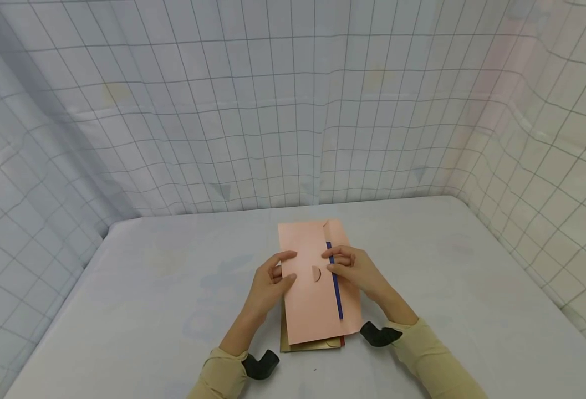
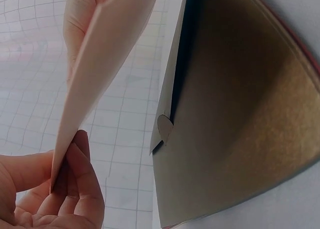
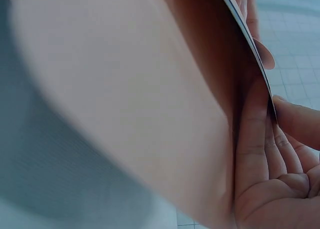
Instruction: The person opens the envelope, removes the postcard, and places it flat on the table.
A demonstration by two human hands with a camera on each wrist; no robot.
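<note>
A pale pink paper folder (image 1: 307, 310) is held raised and tilted over a gold folder (image 2: 240, 114). On its face are a small half-round cut tab (image 1: 316, 274) and a narrow dark blue strip (image 1: 336, 293) along the panel's edge. My left hand (image 1: 270, 281) pinches the left edge, thumb in front and fingers behind. With the right hand (image 1: 360, 271) I pinch the panel at the blue strip. In the right wrist view, fingers (image 3: 252, 149) reach inside the fold while the thumb presses from outside. Most of the gold folder is hidden from the head view.
The folders are over a white cloth-covered table (image 1: 173, 277). A red edge (image 1: 342, 341) shows beside the gold folder's lower right corner. Grid-patterned white curtains (image 1: 273, 111) stand behind and at both sides. Dark curved pieces (image 1: 260, 366) sit at both wrists.
</note>
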